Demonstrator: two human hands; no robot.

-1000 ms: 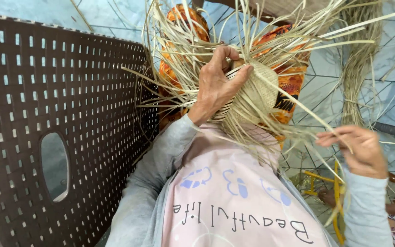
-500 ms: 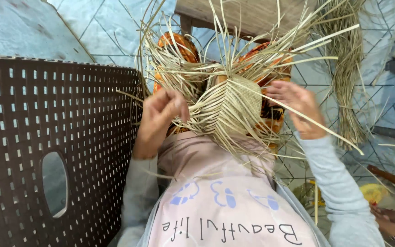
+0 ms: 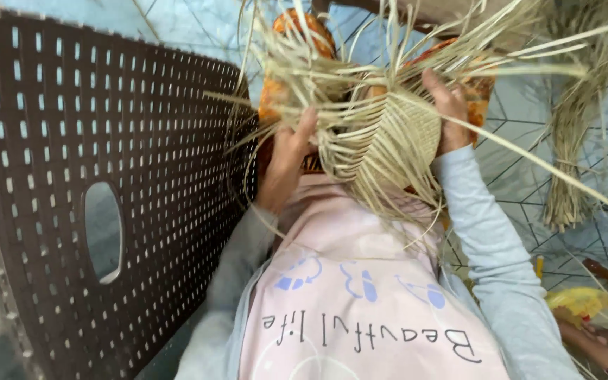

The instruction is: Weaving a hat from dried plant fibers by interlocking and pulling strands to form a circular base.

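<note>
Woven straw piece (image 3: 395, 137), round, loose strands | left hand (image 3: 291, 158) grips edge | right hand (image 3: 450, 112) grips edge

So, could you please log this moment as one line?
left hand: grips woven straw piece | right hand: grips its far edge | loose strands fan out | brown perforated chair back at left
</note>
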